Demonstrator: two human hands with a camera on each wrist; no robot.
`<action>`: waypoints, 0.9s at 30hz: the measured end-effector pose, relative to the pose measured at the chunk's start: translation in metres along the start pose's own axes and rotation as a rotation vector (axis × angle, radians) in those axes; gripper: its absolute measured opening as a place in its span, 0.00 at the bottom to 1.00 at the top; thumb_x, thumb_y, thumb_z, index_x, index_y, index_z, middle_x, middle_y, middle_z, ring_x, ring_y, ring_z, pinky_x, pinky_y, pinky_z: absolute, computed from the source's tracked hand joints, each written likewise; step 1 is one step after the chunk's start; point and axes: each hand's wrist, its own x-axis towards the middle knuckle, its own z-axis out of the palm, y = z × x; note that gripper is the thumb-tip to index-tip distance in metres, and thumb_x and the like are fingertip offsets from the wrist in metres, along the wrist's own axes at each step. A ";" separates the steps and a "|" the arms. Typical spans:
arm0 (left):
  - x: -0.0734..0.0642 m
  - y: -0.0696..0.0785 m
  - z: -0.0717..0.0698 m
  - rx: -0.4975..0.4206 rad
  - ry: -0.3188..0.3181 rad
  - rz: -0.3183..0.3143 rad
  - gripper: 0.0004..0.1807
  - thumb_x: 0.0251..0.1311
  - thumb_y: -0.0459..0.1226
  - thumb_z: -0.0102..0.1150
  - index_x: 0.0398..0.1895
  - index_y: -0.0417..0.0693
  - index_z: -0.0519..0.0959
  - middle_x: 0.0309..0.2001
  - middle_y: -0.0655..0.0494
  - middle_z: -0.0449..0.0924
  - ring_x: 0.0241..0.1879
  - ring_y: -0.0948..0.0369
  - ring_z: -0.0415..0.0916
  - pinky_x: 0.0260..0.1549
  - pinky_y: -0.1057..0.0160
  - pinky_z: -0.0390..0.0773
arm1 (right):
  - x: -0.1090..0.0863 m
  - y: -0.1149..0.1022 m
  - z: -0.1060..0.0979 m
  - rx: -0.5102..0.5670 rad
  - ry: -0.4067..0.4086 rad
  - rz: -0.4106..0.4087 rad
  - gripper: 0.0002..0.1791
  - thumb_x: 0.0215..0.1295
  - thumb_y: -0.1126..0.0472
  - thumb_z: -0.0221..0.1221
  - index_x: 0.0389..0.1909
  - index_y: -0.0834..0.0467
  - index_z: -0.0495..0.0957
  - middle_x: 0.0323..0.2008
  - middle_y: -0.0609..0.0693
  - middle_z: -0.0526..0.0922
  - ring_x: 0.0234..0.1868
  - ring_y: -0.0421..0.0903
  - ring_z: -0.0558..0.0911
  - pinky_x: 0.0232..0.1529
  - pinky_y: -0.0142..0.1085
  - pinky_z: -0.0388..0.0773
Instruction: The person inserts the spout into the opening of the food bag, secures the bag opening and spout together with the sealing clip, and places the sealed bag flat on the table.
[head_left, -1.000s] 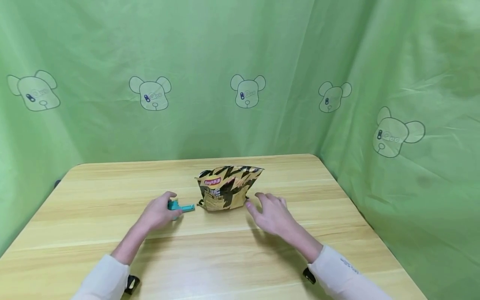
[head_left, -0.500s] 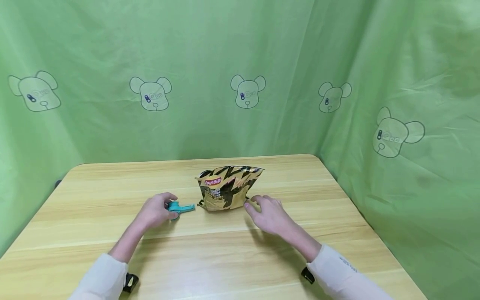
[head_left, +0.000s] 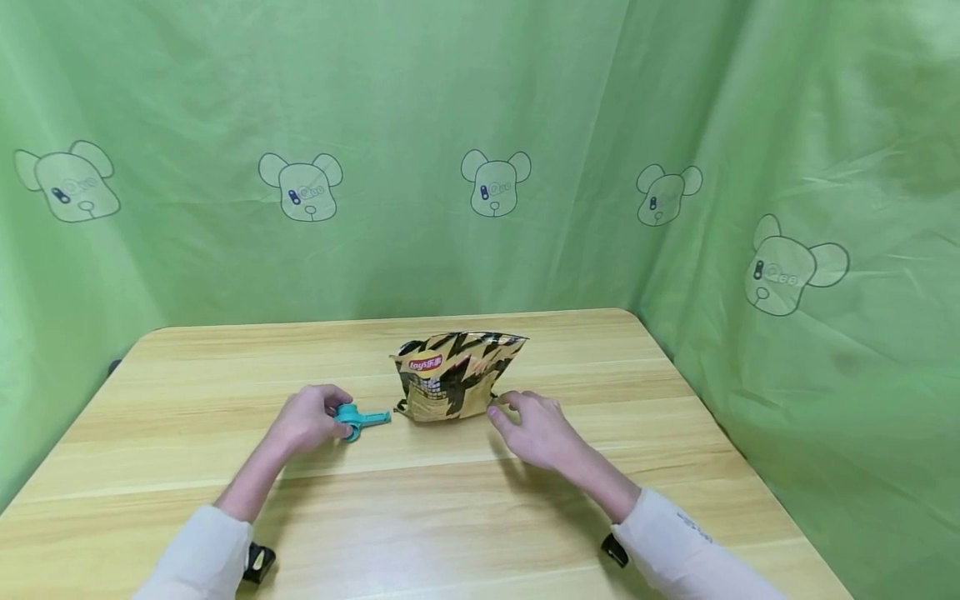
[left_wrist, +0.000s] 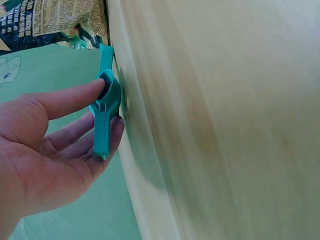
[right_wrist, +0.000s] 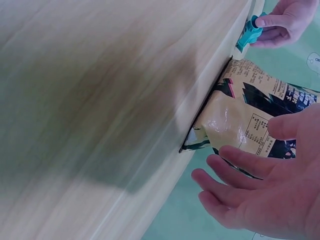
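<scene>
A gold and black chip bag stands upright on the table, leaning a little, with its wider sealed edge at the top. Left of it, my left hand pinches a teal plastic bag clip with a round spout and a long arm. In the left wrist view the thumb presses at the clip's spout and the fingers lie behind it, close to the tabletop. My right hand is by the bag's lower right corner with loosely bent fingers; the right wrist view shows the palm facing the bag.
The wooden table reaches back to a green curtain with printed bear heads, which also hangs at both sides. Each wrist carries a black device, such as the one under the left sleeve.
My left hand has turned and drawn slightly left, so more of the clip shows. My right hand has shifted slightly left toward the bag, which stays where it was.
</scene>
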 end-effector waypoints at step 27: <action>-0.018 0.052 0.011 -0.142 -0.163 0.145 0.24 0.46 0.37 0.80 0.48 0.44 0.84 0.39 0.55 0.85 0.42 0.59 0.81 0.49 0.52 0.82 | 0.012 -0.040 0.016 0.398 -0.151 -0.022 0.17 0.75 0.53 0.56 0.49 0.63 0.83 0.38 0.58 0.88 0.37 0.53 0.87 0.38 0.38 0.84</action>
